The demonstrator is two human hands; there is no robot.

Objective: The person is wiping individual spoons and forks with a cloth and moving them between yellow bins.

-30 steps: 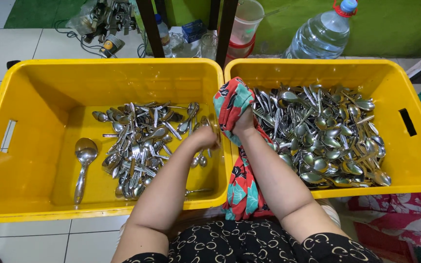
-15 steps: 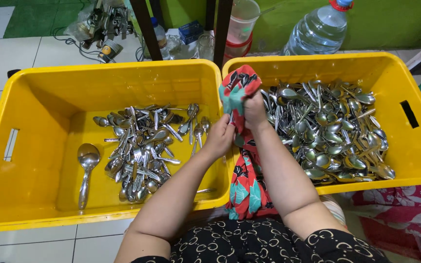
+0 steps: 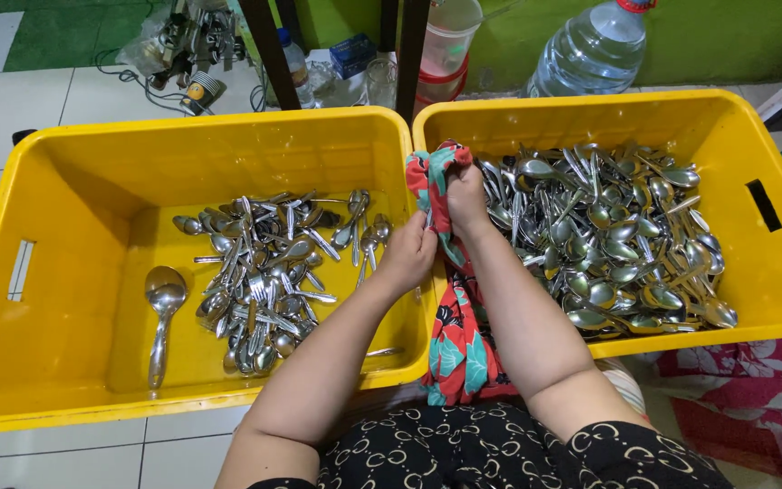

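Floral cloth [image 3: 450, 326] bunched between both hands, right hand [image 3: 463, 195] uppermost.

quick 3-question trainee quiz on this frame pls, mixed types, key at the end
1. True or false: the ladle lies in the right bin.
2. Which bin holds more cutlery? A) left bin B) right bin C) both equal
3. Fill in: both the left hand and the right hand grip a red and green floral ____ draped over the rims between the bins.

Key
1. False, it lies in the left bin, apart from the pile.
2. B
3. cloth
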